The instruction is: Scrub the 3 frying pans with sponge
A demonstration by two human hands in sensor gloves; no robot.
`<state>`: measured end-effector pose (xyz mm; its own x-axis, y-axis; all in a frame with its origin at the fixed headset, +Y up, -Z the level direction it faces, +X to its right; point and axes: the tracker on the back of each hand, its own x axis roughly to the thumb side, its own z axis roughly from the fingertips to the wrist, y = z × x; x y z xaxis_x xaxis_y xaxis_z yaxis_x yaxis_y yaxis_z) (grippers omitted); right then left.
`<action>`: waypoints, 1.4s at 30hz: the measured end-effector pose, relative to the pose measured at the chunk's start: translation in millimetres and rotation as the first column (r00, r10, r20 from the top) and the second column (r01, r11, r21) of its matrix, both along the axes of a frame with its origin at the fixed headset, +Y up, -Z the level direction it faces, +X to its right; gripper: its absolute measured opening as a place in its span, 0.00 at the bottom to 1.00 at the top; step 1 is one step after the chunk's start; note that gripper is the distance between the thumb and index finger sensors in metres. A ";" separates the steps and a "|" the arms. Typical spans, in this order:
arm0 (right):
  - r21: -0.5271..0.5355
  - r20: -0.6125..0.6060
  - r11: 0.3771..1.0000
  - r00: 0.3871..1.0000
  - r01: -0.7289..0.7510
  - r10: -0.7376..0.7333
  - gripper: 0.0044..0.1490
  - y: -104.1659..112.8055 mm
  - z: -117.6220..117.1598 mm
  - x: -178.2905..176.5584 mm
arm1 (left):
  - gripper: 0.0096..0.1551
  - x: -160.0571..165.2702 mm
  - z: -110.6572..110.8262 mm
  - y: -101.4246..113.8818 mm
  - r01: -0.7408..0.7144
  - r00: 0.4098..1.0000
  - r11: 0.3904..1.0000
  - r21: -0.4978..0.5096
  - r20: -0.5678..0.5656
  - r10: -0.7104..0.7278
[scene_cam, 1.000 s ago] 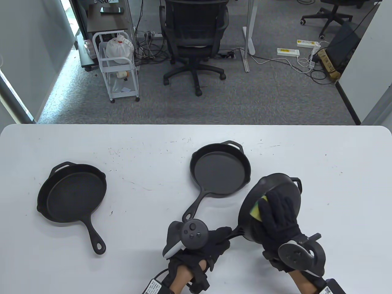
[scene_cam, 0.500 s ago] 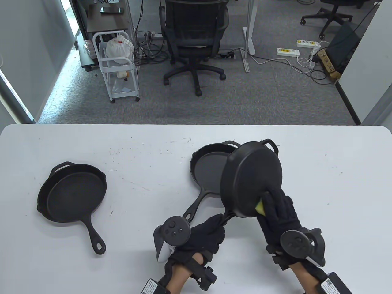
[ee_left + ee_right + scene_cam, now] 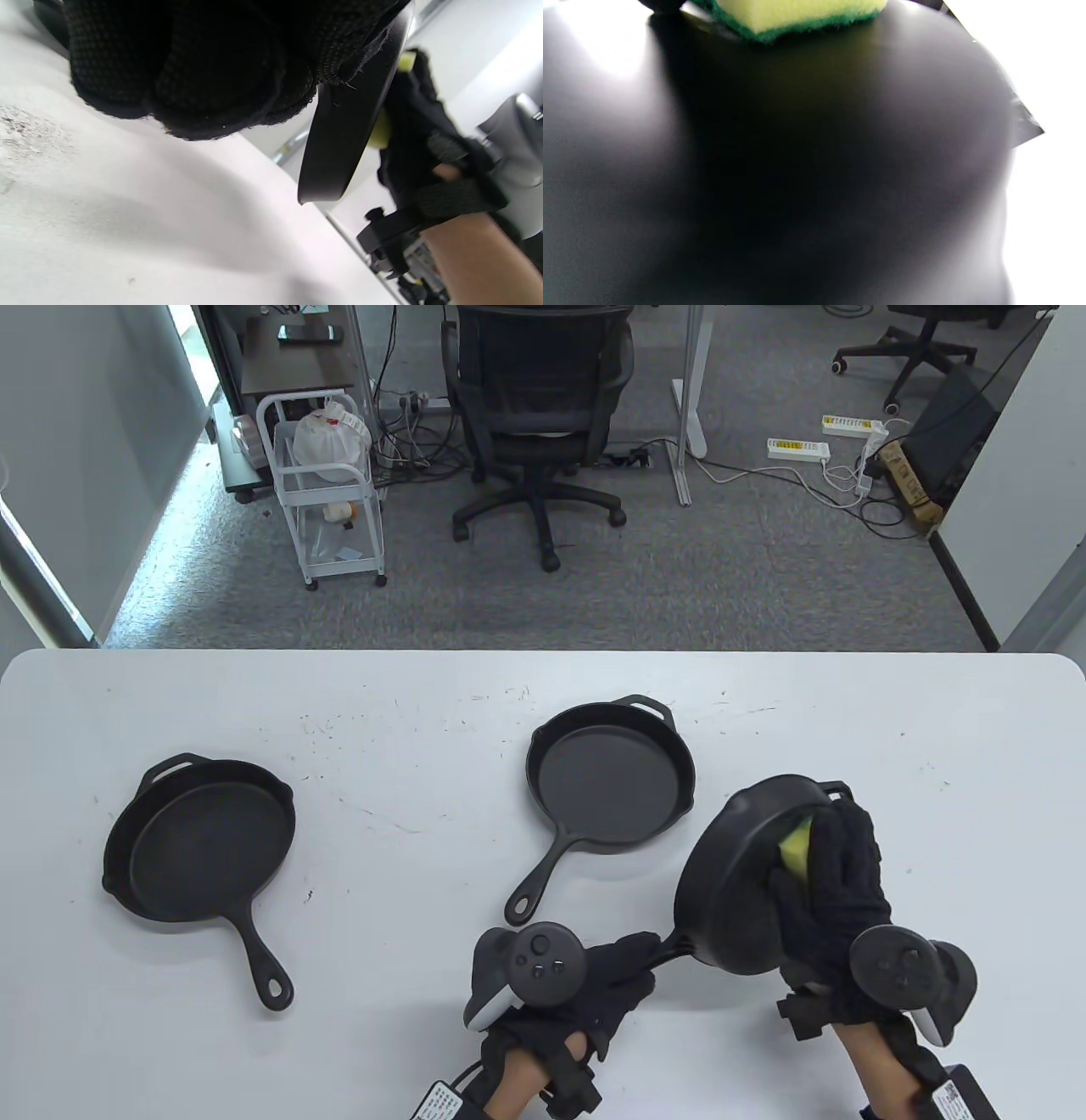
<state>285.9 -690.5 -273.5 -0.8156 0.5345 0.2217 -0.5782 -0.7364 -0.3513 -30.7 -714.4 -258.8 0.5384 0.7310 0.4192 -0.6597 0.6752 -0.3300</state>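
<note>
Right hand (image 3: 836,882) lower, sponge (image 3: 796,848) underneath.

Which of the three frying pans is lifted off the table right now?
The rightmost pan, tilted on edge between both hands; the other two lie flat.

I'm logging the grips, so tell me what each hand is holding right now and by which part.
The left hand grips the tilted frying pan by its handle. The right hand holds the sponge, pressed against the pan's underside.
</note>
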 end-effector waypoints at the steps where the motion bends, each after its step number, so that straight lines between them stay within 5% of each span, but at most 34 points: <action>1: -0.041 -0.022 0.999 0.999 0.026 -0.027 0.48 -4.1 -4.2 3.4 | 0.33 -3.2 -0.9 0.3 -0.016 1.000 1.000 0.001 -0.014 0.016; 6: -0.028 0.016 0.999 1.000 -0.023 0.023 0.46 -5.1 -4.7 -1.8 | 0.33 -18.1 -4.9 1.6 -0.119 0.991 0.993 -0.024 -0.059 0.118; 14: -0.058 -0.017 0.983 0.984 -0.176 0.175 0.45 -8.3 -1.7 -20.5 | 0.34 -42.0 -10.6 23.8 -0.089 0.943 0.987 0.137 -0.308 0.128; 19: -0.121 -0.083 0.970 0.976 -0.209 0.200 0.45 -16.1 -4.2 -28.8 | 0.35 -51.7 -31.3 33.8 -0.141 0.903 0.988 0.061 -0.401 0.154; 23: -0.133 -0.094 0.964 0.971 -0.229 0.218 0.45 -18.2 -4.7 -31.7 | 0.34 -55.5 -49.6 34.6 0.010 0.880 0.997 0.078 -0.475 0.028; 34: -0.141 -0.095 0.965 0.974 -0.220 0.208 0.45 -16.8 -5.4 -30.4 | 0.35 -64.9 -108.2 6.6 0.250 0.806 0.968 -0.011 -0.552 -0.215; 42: -0.137 -0.097 0.968 0.975 -0.212 0.200 0.45 -16.7 -6.0 -29.4 | 0.34 -74.1 -131.5 -23.8 0.262 0.802 0.961 -0.086 -0.535 -0.266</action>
